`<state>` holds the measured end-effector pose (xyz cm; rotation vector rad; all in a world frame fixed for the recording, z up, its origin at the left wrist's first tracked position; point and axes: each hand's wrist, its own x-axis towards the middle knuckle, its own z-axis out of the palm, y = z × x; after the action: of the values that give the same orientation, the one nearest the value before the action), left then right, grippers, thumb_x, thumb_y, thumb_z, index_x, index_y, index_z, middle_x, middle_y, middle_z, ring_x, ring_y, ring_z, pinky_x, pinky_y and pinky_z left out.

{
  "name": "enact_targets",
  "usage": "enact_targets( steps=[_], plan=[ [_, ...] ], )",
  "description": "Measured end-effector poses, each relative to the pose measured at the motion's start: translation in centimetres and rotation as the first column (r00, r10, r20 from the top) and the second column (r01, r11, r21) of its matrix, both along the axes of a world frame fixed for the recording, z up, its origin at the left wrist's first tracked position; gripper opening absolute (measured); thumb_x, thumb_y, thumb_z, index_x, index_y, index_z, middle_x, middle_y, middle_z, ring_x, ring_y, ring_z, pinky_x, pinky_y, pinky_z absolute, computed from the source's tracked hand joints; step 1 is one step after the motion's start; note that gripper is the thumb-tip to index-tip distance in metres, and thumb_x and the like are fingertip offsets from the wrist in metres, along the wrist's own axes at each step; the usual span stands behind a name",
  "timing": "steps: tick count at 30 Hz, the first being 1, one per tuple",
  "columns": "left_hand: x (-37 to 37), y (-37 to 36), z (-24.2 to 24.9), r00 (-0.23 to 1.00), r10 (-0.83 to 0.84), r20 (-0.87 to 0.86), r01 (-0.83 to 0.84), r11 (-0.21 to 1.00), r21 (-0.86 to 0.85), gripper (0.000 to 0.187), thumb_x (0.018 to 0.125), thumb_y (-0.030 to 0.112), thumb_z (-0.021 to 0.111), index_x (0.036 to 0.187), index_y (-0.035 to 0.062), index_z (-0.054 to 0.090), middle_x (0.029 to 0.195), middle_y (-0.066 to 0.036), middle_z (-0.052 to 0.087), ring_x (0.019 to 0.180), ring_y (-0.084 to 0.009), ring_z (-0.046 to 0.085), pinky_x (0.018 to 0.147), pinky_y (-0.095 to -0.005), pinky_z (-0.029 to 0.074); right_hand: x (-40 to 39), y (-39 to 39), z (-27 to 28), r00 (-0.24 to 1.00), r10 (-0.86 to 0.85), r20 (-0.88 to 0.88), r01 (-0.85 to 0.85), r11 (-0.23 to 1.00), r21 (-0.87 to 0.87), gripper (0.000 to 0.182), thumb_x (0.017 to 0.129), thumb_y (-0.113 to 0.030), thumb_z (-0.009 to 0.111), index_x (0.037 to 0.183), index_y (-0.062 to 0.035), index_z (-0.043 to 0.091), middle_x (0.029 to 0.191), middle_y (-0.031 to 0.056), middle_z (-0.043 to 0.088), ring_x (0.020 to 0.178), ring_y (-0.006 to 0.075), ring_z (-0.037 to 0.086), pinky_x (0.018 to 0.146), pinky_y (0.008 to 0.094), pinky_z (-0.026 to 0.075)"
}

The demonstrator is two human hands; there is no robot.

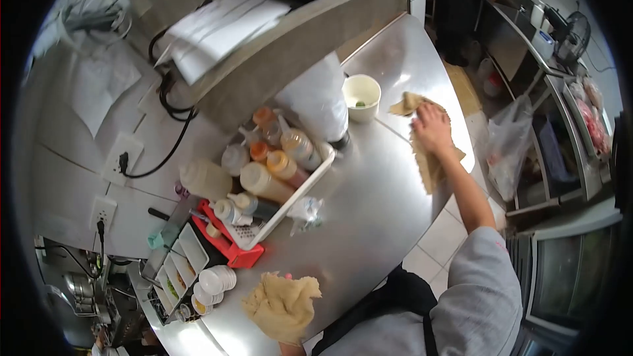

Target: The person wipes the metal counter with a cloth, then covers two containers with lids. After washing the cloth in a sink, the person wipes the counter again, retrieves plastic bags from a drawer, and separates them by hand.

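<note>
My right hand (433, 130) presses on a brown cloth (427, 173) at the far right of the steel counter (369, 204), its fingers bent over the fabric. That cloth spreads out on both sides of the hand, near the counter's edge. At the lower middle, a crumpled tan cloth (280, 306) is held in my left hand (291, 348). The cloth covers most of that hand; only the wrist and a bit of fingertip show. A cream tub (362, 97) with something green inside stands to the left of my right hand.
Several squeeze bottles (267, 182) fill a white tray (290, 207) beside a red holder (244, 254). Stacked small white dishes (216, 280) and food containers (177, 273) sit lower left. A steel shelf (297, 46) overhangs the back. Another person (461, 0) stands beyond, near a fan (572, 36).
</note>
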<state>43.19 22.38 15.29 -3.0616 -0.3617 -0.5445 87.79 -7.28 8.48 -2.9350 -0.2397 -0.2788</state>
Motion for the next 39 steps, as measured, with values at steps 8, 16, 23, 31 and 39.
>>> enact_targets(
  steps=[8,16,23,31,39],
  plan=[
    [5.3,-6.1,2.3,0.977,0.197,0.08,-0.062,0.624,-0.779,0.065,0.081,0.027,0.064,0.133,0.0041,0.034,0.126,-0.009,0.047,0.118,-0.0218,0.045,0.1,-0.0345,0.035,14.5,-4.5,-1.0,0.976,-0.219,-0.006,0.219,0.968,0.123,0.059,0.091,-0.048,0.028,0.137,-0.0109,0.032,0.145,0.0089,0.027,0.135,0.0261,0.02,0.109,0.0449,0.015],
    [4.1,-4.7,2.2,0.99,0.114,-0.078,-0.124,0.981,-0.146,0.048,0.083,0.023,0.056,0.125,0.0035,0.047,0.122,-0.011,0.051,0.115,-0.0258,0.048,0.1,-0.0387,0.033,1.9,1.5,-1.4,0.994,0.007,0.105,-0.011,0.999,0.035,0.058,0.092,-0.044,0.029,0.136,-0.0065,0.032,0.141,0.0124,0.032,0.131,0.0313,0.026,0.107,0.0455,0.018],
    [2.4,-3.0,4.0,0.88,0.24,-0.41,-0.429,0.774,-0.466,0.052,0.093,0.035,0.036,0.136,0.0056,0.029,0.139,-0.014,0.033,0.127,-0.0283,0.034,0.109,-0.0397,0.021,-19.1,10.7,1.4,0.891,0.454,-0.019,-0.451,0.889,0.077,0.061,0.088,-0.04,0.044,0.135,-0.0033,0.032,0.142,0.014,0.029,0.132,0.0317,0.024,0.107,0.0481,0.016],
    [-3.8,-0.6,-2.6,0.781,0.579,0.236,0.485,-0.322,-0.813,0.055,0.094,0.04,0.031,0.138,0.0083,0.025,0.144,-0.015,0.024,0.133,-0.0283,0.022,0.11,-0.0443,0.02,-28.8,16.7,2.1,0.609,0.793,-0.034,-0.786,0.609,0.107,0.057,0.086,-0.036,0.049,0.132,-0.0049,0.037,0.134,0.0149,0.037,0.126,0.0332,0.031,0.104,0.0476,0.022],
    [-1.5,1.6,-0.4,0.705,0.573,0.418,0.708,-0.609,-0.358,0.056,0.094,0.04,0.031,0.14,0.0091,0.022,0.144,-0.013,0.025,0.132,-0.0279,0.025,0.107,-0.0435,0.024,-33.3,21.7,7.2,0.383,0.903,-0.196,-0.436,0.363,0.824,0.032,0.089,-0.028,0.053,0.107,-0.0026,0.058,0.095,0.006,0.056,0.088,0.0174,0.05,0.08,0.0318,0.039]
  ],
)
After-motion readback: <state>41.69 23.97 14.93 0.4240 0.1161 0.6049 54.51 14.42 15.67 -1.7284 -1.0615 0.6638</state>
